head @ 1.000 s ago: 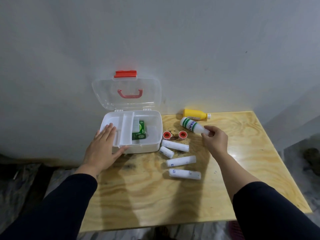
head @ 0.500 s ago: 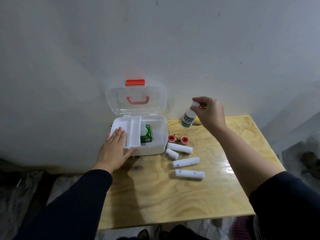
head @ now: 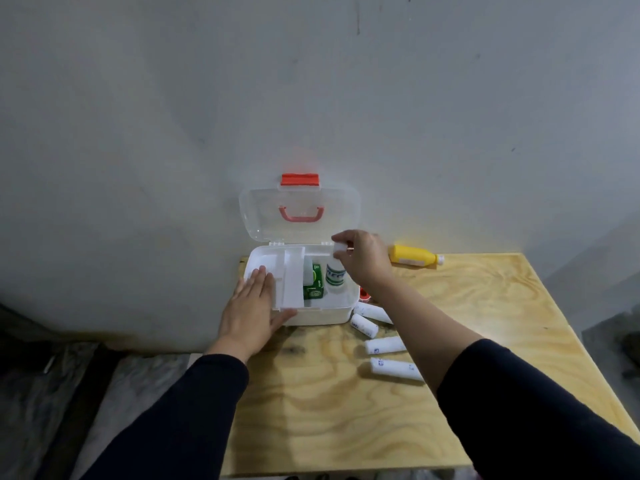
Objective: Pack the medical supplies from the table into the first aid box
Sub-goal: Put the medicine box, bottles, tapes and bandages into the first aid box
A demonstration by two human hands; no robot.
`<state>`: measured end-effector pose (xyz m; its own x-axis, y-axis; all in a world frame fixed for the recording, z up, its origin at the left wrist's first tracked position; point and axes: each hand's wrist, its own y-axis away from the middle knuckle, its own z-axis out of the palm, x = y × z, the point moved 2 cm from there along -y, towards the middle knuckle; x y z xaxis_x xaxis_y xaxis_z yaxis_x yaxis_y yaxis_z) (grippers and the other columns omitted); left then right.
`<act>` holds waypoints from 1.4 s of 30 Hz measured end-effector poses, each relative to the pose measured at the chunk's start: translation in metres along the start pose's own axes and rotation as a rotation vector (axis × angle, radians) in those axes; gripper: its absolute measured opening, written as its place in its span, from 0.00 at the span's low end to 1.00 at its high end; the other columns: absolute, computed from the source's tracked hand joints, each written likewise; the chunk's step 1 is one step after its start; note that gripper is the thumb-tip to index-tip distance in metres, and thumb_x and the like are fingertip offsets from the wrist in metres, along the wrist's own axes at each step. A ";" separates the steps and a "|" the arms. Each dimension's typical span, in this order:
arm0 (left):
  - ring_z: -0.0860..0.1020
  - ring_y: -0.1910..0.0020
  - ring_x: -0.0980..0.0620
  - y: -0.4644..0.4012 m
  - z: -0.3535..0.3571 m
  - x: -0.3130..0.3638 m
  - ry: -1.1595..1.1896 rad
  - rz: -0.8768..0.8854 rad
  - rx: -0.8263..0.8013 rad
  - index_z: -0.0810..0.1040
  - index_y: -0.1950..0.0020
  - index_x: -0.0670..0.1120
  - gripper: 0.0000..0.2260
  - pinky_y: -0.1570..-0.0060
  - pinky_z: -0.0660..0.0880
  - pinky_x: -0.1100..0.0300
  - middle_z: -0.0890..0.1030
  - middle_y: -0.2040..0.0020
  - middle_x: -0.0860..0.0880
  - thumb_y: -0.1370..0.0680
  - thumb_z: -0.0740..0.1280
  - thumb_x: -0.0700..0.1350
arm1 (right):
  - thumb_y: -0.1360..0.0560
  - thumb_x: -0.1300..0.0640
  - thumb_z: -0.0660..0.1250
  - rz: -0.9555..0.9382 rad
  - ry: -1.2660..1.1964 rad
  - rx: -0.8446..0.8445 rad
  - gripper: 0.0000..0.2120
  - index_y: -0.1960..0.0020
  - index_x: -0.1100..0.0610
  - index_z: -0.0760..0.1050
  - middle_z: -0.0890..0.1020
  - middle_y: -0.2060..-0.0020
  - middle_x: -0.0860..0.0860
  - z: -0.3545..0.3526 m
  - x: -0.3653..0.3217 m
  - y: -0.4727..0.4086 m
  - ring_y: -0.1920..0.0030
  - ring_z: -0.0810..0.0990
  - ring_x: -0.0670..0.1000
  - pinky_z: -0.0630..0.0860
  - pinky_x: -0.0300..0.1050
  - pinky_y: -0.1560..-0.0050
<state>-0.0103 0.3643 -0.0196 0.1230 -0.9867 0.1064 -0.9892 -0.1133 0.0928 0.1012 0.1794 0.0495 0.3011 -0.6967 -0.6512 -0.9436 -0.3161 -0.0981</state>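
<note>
You can read no text here; green print on the white bottle [head: 335, 274] is blurred; marks on the green box [head: 314, 285] and bandage rolls [head: 385, 345] are illegible.

The open first aid box [head: 341, 315] is reached from above only; its raised lid [head: 299, 216] and the wall [head: 311, 98] close off the rear. The left compartment is covered by the left hand [head: 251, 315], the right one crowded by a green carton [head: 313, 285] and a white bottle [head: 335, 275] held upright by the right hand [head: 363, 259]. Bandage rolls [head: 384, 345] are scattered just right of the box; bare table [head: 502, 323] is left further right.
</note>
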 end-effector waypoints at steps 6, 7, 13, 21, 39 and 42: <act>0.45 0.22 0.50 0.001 0.002 0.000 0.015 0.010 0.004 0.49 0.21 0.42 0.40 0.24 0.43 0.53 0.47 0.21 0.45 0.24 0.50 0.67 | 0.29 0.65 0.69 0.024 0.045 -0.023 0.16 0.41 0.59 0.79 0.83 0.43 0.54 0.027 0.019 -0.007 0.45 0.81 0.54 0.76 0.45 0.40; 0.45 0.22 0.50 0.001 0.001 0.000 0.025 0.011 0.006 0.49 0.21 0.42 0.40 0.24 0.43 0.53 0.47 0.21 0.45 0.24 0.51 0.67 | 0.28 0.64 0.69 0.022 0.045 -0.025 0.16 0.41 0.59 0.79 0.83 0.43 0.54 0.029 0.019 -0.007 0.44 0.81 0.54 0.76 0.46 0.40; 0.45 0.22 0.50 0.002 0.002 -0.001 -0.010 0.009 0.003 0.48 0.21 0.42 0.43 0.24 0.41 0.55 0.46 0.21 0.45 0.27 0.42 0.70 | 0.28 0.58 0.72 0.019 -0.114 0.037 0.16 0.41 0.61 0.79 0.83 0.45 0.55 0.022 0.018 -0.007 0.45 0.82 0.52 0.77 0.41 0.43; 0.44 0.22 0.52 -0.001 0.009 -0.002 -0.001 -0.025 0.024 0.48 0.21 0.43 0.52 0.27 0.37 0.58 0.46 0.21 0.46 0.35 0.20 0.70 | 0.24 0.59 0.66 0.262 -0.064 0.261 0.13 0.41 0.61 0.79 0.83 0.44 0.58 -0.024 0.098 -0.014 0.42 0.80 0.56 0.73 0.44 0.42; 0.49 0.23 0.52 0.000 0.018 -0.003 -0.001 -0.034 0.064 0.54 0.22 0.42 0.41 0.25 0.44 0.55 0.52 0.22 0.46 0.25 0.34 0.67 | 0.28 0.69 0.61 0.343 0.039 0.316 0.13 0.46 0.65 0.79 0.81 0.48 0.62 -0.026 0.212 0.003 0.47 0.78 0.63 0.73 0.49 0.46; 0.48 0.23 0.52 -0.001 0.018 -0.003 -0.001 -0.034 0.059 0.53 0.22 0.42 0.40 0.25 0.44 0.55 0.51 0.22 0.46 0.25 0.34 0.67 | 0.28 0.67 0.65 0.297 -0.014 0.370 0.12 0.46 0.63 0.80 0.81 0.49 0.59 -0.027 0.203 0.016 0.50 0.80 0.60 0.77 0.51 0.47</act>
<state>-0.0114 0.3651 -0.0374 0.1568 -0.9822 0.1033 -0.9874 -0.1536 0.0378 0.1511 0.0156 -0.0637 0.0109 -0.7127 -0.7013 -0.9748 0.1485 -0.1662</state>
